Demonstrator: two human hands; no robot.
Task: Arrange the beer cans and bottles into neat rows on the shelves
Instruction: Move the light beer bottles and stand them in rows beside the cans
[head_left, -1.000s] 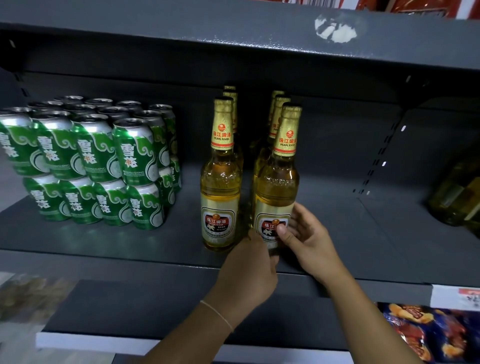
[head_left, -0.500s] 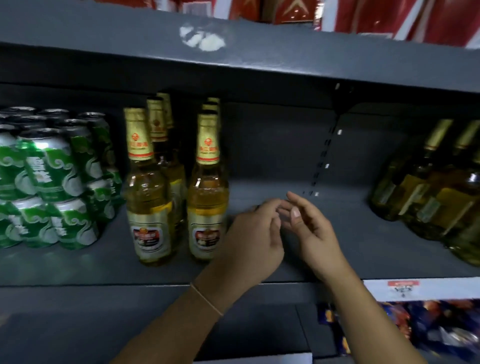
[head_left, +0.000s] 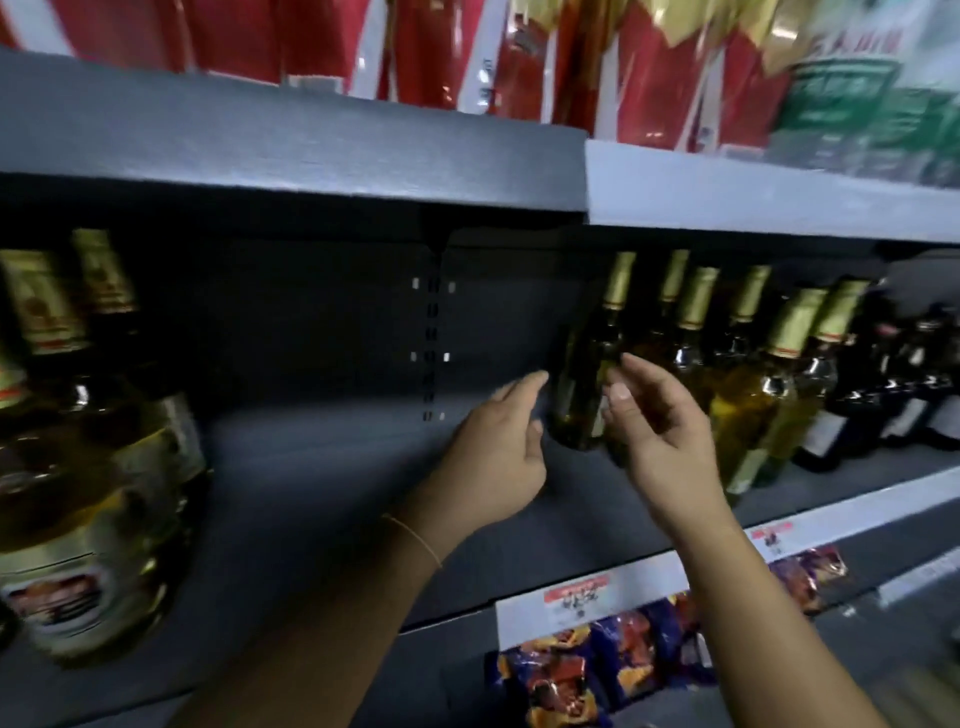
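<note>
Both hands reach over the grey shelf (head_left: 332, 499) toward a cluster of gold-capped beer bottles on the right. My left hand (head_left: 498, 452) hangs open just left of the nearest bottle (head_left: 584, 384), fingertips close to its side. My right hand (head_left: 660, 431) is open in front of that bottle, fingers loosely bent, holding nothing. More gold-foil bottles (head_left: 753, 395) lean behind it. The amber bottles with red labels (head_left: 78, 467) stand at the far left, blurred.
Dark brown bottles (head_left: 904, 384) stand at the far right. Red and green packs (head_left: 571, 62) fill the shelf above. Snack bags (head_left: 613, 665) lie on the shelf below, behind white price tags (head_left: 576, 597). A bare stretch of shelf lies between the two bottle groups.
The view swung right; the green cans have left the frame. Both hands moved right from the amber bottles, empty, and now flank the nearest gold-capped bottle.
</note>
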